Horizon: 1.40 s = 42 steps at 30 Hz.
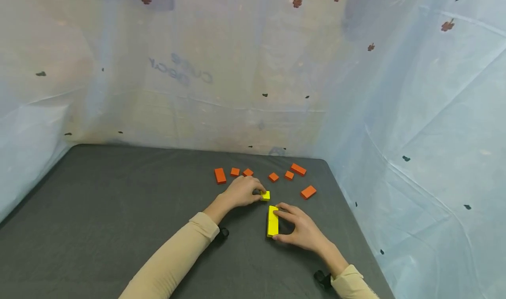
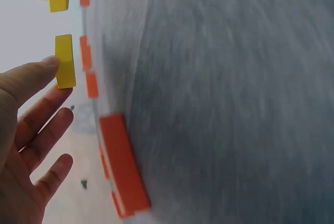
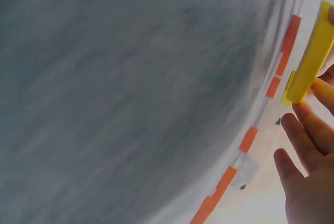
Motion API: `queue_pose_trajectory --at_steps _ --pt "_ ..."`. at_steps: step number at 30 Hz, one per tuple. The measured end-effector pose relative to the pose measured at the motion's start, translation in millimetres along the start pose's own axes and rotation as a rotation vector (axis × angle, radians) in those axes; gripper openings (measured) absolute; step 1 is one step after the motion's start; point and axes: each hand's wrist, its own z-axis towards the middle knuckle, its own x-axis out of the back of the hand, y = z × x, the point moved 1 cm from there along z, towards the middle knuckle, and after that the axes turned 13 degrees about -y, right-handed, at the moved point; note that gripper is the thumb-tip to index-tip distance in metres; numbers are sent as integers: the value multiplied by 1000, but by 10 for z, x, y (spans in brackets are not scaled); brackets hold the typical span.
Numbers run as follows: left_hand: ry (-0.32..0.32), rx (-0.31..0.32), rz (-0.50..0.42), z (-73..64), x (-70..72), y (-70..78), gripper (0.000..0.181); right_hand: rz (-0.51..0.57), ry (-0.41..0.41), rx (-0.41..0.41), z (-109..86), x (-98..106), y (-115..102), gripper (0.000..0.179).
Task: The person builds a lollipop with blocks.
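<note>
My left hand (image 1: pixel 243 191) pinches a small yellow block (image 1: pixel 265 196) between thumb and index finger, the other fingers spread apart. In the left wrist view the yellow block (image 2: pixel 65 61) shows upright between thumb and fingertip. Nearer to me and to the right, my right hand (image 1: pixel 300 228) grips a longer yellow block (image 1: pixel 272 221) by its two ends, thumb at the near end and fingers at the far end. The right wrist view shows this long block (image 3: pixel 312 57) overlapping the small one behind it.
Several orange blocks lie in a loose arc beyond the hands, among them a long one (image 1: pixel 220 176) at left and another (image 1: pixel 308 192) at right. The dark cloth-covered table (image 1: pixel 118 211) meets translucent plastic sheeting (image 1: pixel 221 92) at the back and right.
</note>
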Motion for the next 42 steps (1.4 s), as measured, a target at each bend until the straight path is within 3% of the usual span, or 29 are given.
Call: queue_pose_trajectory --at_steps 10,15,26,33,42 --pt "97 41 7 -367 247 -278 24 -57 148 101 317 -5 -289 68" --pt "143 64 31 -584 344 -436 26 -52 175 147 497 -27 -503 67" --pt "176 64 97 -990 410 -744 23 -63 105 149 833 -166 -909 73" --pt "136 59 145 -1195 354 -857 23 -115 62 210 980 -259 -1097 70" --pt "61 48 159 -1421 273 -921 21 -173 -58 209 1066 -376 -1280 72"
